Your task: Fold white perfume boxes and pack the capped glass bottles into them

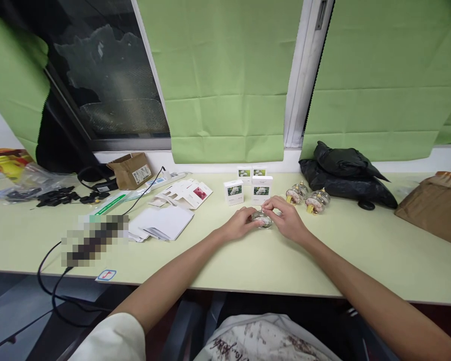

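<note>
Green-curtained worktop [248, 260]: just before the white boxes [248, 189], left hand [240, 224] and right hand [287, 218] close around a glass bottle [262, 219], steadying it.

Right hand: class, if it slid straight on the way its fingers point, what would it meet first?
The right hand points left across the small glass bottle it touches; past that bottle it would most likely meet the left hand, though depth is hard to judge.

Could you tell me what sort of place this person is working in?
Probably a small packing workstation in an office-like room: a long pale table under a window with green blinds, with little white product boxes, flat unfolded cartons and small glass bottles.
</note>
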The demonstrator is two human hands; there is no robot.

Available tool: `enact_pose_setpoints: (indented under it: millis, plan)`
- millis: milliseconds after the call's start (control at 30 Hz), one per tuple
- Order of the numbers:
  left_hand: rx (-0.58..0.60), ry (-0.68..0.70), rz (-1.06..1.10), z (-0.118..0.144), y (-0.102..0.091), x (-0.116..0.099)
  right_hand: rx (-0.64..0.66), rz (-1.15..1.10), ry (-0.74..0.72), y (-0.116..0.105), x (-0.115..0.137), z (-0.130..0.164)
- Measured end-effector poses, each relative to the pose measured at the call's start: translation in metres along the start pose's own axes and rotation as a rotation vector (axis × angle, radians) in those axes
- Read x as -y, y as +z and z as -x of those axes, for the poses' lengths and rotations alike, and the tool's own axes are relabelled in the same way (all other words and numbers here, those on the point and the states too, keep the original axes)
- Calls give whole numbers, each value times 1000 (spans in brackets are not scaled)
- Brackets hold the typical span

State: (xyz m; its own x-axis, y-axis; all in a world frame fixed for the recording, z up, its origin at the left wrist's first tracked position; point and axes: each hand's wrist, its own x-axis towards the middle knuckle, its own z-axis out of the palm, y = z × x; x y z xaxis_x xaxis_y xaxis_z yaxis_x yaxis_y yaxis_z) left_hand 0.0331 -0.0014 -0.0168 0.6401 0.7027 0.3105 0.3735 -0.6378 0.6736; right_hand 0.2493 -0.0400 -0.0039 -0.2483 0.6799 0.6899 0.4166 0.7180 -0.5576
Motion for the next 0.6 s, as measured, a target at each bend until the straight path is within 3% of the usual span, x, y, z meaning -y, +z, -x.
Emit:
enact_pose_setpoints:
  millis: [600]
  plan:
    - [16, 27, -26, -1, 1, 1, -8, -6, 9, 1, 4, 3]
